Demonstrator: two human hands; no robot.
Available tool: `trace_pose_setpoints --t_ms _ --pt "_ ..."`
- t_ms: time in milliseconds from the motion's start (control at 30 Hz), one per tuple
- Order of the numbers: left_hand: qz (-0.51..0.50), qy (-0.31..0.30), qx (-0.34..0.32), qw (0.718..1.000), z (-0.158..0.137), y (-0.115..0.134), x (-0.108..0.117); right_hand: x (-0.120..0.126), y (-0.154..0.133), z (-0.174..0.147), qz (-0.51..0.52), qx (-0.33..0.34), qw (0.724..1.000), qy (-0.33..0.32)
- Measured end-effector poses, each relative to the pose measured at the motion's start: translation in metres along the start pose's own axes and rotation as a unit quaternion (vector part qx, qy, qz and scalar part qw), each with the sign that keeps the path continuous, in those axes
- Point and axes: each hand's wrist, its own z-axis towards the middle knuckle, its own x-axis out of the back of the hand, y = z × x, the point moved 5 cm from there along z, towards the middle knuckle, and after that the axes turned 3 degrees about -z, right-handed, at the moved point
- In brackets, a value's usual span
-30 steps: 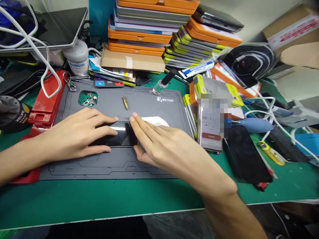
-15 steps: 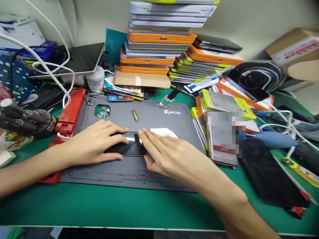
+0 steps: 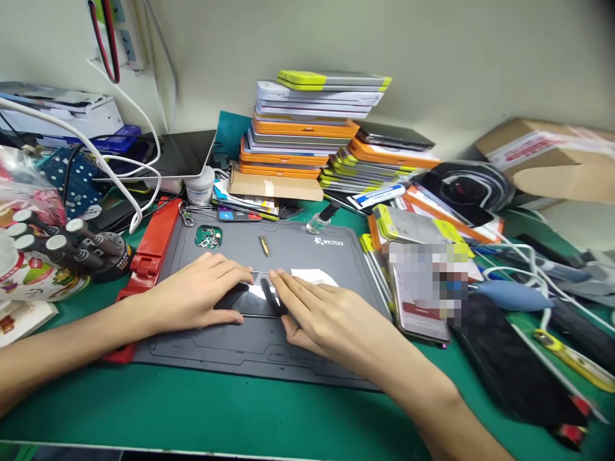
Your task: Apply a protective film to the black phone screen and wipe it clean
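A black, glossy phone (image 3: 252, 305) lies flat on the grey work mat (image 3: 230, 349), its screen reflecting light. My left hand (image 3: 202, 291) is closed round its left end, thumb along the near edge and fingers at the far edge. At the other end, my right hand (image 3: 324, 310) grips the phone with straight fingers pressed together on top and the thumb at the near edge. Both ends of the phone are hidden by my hands. A white sheet (image 3: 314, 276) shows partly behind my right hand. Beyond the phone lies a small brass-coloured bit (image 3: 264, 246).
Small metal parts fill a recess (image 3: 209, 237) in the mat. A glass bottle (image 3: 318, 223) stands behind. On the left are a red clamp-like tool (image 3: 161, 237) and a screwdriver holder (image 3: 108, 256). Another phone (image 3: 418, 298) and stacked boxes (image 3: 293, 128) sit around the mat.
The camera view has tilted up, so the scene sits lower. My left index finger has drawn back from the screen toward the far edge; both hands stay on the phone.
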Motion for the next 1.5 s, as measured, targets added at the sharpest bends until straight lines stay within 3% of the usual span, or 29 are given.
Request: trace_pose_setpoints --t_ms 533,1000,1500 --pt "-0.019 0.006 0.004 1.0 -0.001 0.003 0.001 -0.002 0.004 -0.003 0.02 -0.01 1.0 0.001" --pt "-0.025 0.007 0.047 0.999 0.0 0.001 0.0 0.003 0.008 -0.004 0.037 -0.032 0.998 -0.048" --pt "-0.022 0.013 0.068 0.997 0.001 -0.005 -0.001 0.007 0.012 -0.004 0.038 -0.039 0.998 -0.041"
